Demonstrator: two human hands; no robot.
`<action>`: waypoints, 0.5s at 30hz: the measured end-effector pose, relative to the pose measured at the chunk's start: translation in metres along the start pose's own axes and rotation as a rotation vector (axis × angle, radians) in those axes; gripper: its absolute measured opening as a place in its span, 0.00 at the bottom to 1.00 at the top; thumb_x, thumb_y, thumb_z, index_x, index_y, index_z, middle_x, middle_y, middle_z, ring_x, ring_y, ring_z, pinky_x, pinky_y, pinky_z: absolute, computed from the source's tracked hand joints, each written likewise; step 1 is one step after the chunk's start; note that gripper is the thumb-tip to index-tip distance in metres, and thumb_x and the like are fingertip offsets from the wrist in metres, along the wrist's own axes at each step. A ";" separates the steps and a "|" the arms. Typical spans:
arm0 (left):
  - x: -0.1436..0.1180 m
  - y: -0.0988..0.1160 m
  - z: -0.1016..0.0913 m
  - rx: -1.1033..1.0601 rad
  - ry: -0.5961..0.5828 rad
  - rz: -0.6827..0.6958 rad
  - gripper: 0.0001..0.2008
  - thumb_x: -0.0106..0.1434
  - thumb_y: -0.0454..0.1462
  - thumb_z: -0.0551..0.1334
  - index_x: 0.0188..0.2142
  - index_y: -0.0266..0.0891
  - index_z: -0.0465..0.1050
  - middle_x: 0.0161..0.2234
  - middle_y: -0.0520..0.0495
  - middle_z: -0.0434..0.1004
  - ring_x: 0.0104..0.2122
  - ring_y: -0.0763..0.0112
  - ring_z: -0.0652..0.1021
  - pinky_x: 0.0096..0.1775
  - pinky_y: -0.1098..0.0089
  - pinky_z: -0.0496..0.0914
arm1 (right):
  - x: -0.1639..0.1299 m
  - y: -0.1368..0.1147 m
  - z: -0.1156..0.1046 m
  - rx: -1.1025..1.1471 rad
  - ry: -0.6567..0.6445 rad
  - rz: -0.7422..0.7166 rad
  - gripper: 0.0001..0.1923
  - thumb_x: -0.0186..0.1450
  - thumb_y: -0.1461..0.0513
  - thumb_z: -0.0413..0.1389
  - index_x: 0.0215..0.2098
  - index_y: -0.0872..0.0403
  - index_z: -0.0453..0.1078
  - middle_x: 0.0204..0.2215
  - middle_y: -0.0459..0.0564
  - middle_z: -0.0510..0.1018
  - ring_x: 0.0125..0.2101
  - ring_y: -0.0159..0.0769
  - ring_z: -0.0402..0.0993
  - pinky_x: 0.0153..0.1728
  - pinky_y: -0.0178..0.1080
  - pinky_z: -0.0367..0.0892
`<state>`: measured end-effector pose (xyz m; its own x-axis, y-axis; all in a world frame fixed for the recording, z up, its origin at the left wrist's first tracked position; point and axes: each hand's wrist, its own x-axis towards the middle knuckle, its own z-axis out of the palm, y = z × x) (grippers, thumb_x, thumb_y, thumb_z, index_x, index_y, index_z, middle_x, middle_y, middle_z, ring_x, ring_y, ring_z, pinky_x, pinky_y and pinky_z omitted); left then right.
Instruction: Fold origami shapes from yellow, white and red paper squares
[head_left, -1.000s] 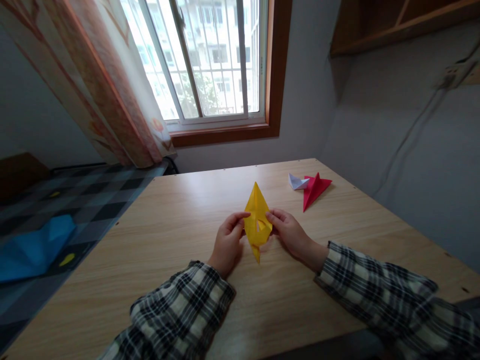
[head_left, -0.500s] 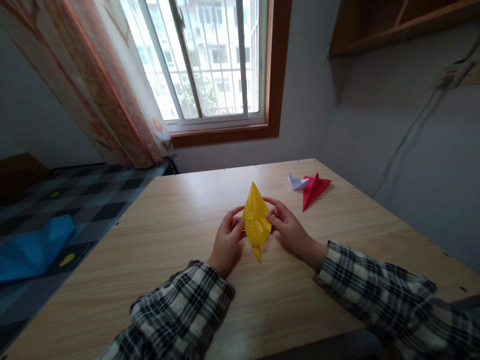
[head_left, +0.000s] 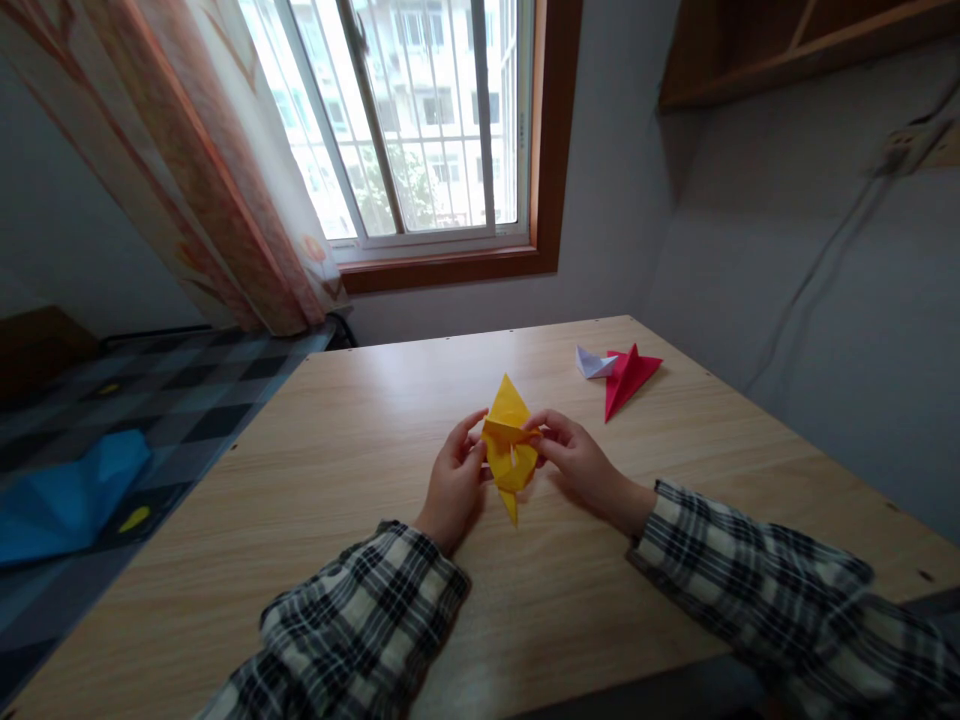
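Observation:
A piece of folded yellow origami paper (head_left: 513, 455) is held up over the table between my two hands. It has a pointed top, a horizontal fold across its middle and a narrow tip hanging below. My left hand (head_left: 456, 475) is closed on its left edge, thumb in front. On the right edge, the thumb and fingers of my right hand (head_left: 574, 455) pinch the paper near the fold. Parts of the fingertips are hidden behind the paper.
On the wooden table (head_left: 360, 440), a white folded paper boat (head_left: 594, 363) lies against a red folded paper piece (head_left: 631, 380) at the far right. A blue folded paper (head_left: 75, 495) rests on a checked cloth (head_left: 195, 400) at left. A window (head_left: 420, 120) is behind.
The upper part of the yellow paper has been folded across its middle, so a crosswise flap now shows. My right fingers have shifted slightly down and inward; my left hand stays nearly still.

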<state>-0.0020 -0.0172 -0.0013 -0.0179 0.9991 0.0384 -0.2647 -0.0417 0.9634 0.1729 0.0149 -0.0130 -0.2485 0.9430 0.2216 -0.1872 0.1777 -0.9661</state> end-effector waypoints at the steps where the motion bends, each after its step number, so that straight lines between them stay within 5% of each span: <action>1: 0.000 0.001 0.000 -0.005 0.001 -0.001 0.23 0.60 0.41 0.67 0.55 0.42 0.71 0.42 0.45 0.78 0.37 0.65 0.80 0.37 0.65 0.77 | 0.000 -0.001 0.000 0.016 -0.008 0.017 0.08 0.59 0.59 0.61 0.36 0.51 0.71 0.35 0.46 0.77 0.32 0.35 0.73 0.30 0.37 0.68; 11: -0.001 0.003 0.003 0.028 0.017 -0.011 0.07 0.56 0.37 0.66 0.34 0.38 0.76 0.33 0.48 0.79 0.33 0.67 0.79 0.36 0.69 0.74 | 0.000 -0.002 -0.003 -0.006 0.005 -0.005 0.04 0.56 0.63 0.58 0.30 0.52 0.75 0.31 0.45 0.75 0.33 0.35 0.71 0.35 0.38 0.68; 15: -0.001 0.001 0.001 -0.020 -0.005 -0.023 0.08 0.54 0.37 0.68 0.33 0.38 0.74 0.31 0.48 0.79 0.30 0.67 0.78 0.33 0.69 0.72 | -0.003 -0.003 -0.003 0.099 -0.018 0.030 0.12 0.60 0.62 0.54 0.41 0.49 0.76 0.38 0.47 0.78 0.37 0.37 0.73 0.37 0.39 0.69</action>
<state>-0.0012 -0.0185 -0.0005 -0.0073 0.9998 0.0177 -0.2839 -0.0191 0.9587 0.1765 0.0126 -0.0109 -0.2718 0.9422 0.1959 -0.2725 0.1199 -0.9547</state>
